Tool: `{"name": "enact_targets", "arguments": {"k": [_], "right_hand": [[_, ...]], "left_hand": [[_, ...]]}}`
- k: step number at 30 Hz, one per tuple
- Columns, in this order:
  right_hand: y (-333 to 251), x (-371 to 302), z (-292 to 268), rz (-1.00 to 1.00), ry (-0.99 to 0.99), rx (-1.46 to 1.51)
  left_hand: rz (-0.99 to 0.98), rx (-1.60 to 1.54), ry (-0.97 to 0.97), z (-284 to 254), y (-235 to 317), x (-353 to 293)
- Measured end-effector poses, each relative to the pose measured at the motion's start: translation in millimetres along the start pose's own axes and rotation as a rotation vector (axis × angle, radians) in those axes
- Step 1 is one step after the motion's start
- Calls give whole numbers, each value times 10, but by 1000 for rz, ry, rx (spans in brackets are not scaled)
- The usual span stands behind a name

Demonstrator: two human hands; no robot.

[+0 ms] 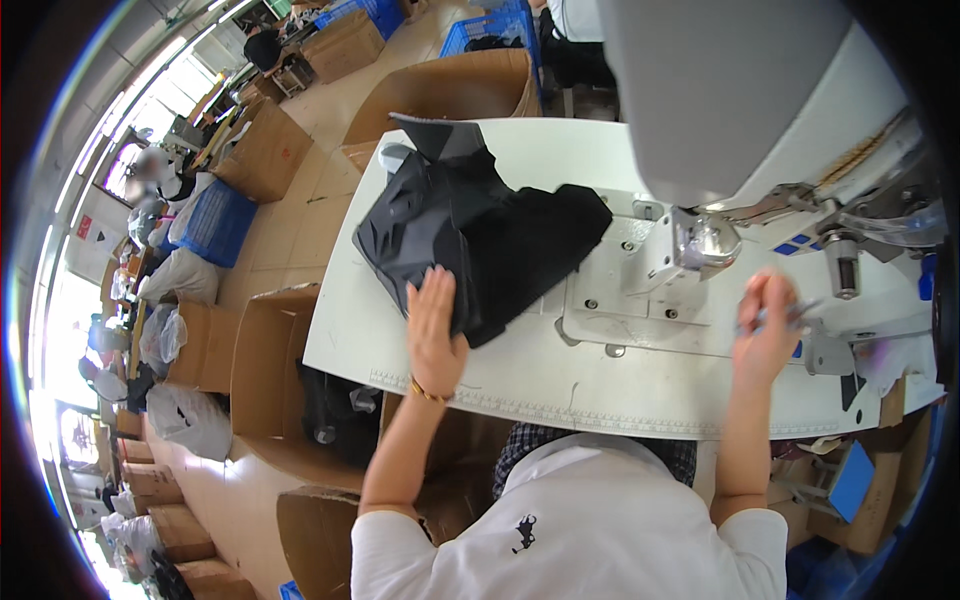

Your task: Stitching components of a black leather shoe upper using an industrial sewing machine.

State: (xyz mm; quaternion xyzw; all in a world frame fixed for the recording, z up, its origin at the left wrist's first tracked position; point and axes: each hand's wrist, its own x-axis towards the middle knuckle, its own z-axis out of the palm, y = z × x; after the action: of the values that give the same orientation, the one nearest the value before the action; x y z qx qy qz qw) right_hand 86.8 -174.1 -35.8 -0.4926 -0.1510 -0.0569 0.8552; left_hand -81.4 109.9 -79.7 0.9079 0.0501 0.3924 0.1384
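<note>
Pale-grey, bulky sewing-machine head (740,90) looms nearest, upper right of the frame; at centre left, the left hand (433,325) lies flat, fingers extended and gripping nothing, on a folded, black fabric workpiece (480,235); at centre right, the right hand (765,338), blurred, seems closed around a slim, grey metallic tool (806,308); the workpiece sits left of centre on the white, curved-edged tabletop (530,368), its right tip short of the shiny, rounded metal machine part (710,245); so no stitching seems under way, though what is finished or left cannot be told; the machine head blocks the upper right; an open, brown cardboard box (265,370) stands lower left, dark items (345,412) inside.
</note>
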Motion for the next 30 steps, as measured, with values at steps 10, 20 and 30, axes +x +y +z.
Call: {"name": "enact_targets", "arguments": {"k": [10,20,30], "right_hand": [[364,1083,-406,-3,-497,-605],[676,1255,-432,-623,-675,-1247],[397,1075,-421,-875,-700,-1079]], "left_hand": [[403,-77,188,1198,-90,1553],[509,-240,13,865,475,1225],[533,-193,-123,382,1127,792]]}}
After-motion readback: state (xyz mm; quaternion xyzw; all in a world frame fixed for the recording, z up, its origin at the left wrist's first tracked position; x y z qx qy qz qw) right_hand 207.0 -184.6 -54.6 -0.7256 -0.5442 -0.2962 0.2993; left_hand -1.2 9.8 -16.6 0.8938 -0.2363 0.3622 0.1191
